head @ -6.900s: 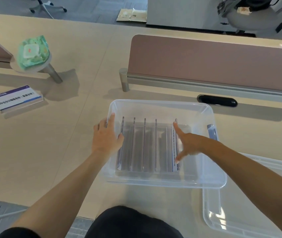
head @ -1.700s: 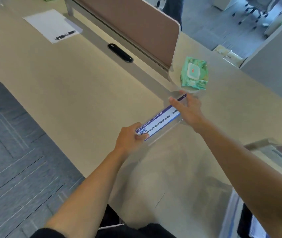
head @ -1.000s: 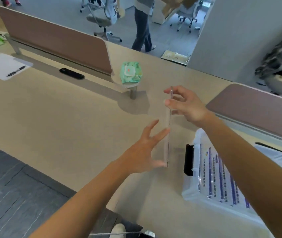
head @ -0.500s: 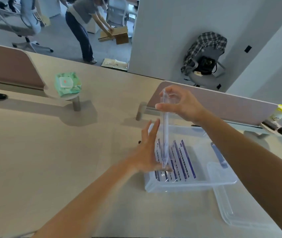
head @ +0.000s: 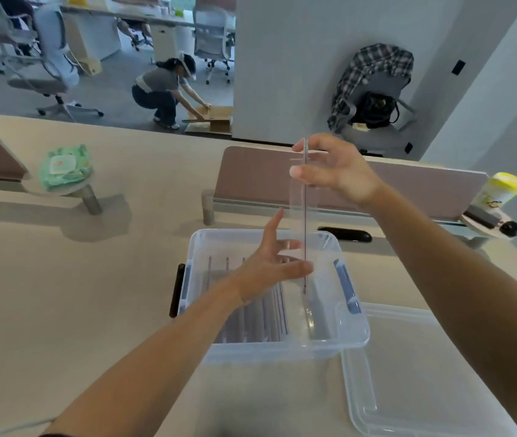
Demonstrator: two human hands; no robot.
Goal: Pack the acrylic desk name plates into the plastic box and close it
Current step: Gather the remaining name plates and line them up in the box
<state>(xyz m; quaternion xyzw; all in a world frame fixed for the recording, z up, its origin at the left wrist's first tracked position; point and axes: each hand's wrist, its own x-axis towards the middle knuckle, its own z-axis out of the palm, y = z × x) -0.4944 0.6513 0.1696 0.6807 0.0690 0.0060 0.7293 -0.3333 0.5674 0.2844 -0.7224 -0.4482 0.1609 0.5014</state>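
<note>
A clear acrylic name plate (head: 304, 222) hangs edge-on above the open plastic box (head: 355, 337). My right hand (head: 336, 170) pinches its far end between thumb and fingers. My left hand (head: 271, 266) has its fingers spread, with the thumb and fingertips against the plate's near end. Several name plates (head: 251, 320) stand upright in a row in the left part of the box; its right part holds none. The clear lid (head: 415, 373) lies flat on the desk at the box's right.
A brown desk divider (head: 251, 178) runs behind the box. A green wipes pack (head: 63, 167) sits on a small stand at the left. A yellow-capped canister (head: 500, 192) stands at the far right. A person crouches over a cardboard box on the floor beyond the desk.
Both hands have carried the name plate from the left of the desk across to above the box. It is now over the box's right part.
</note>
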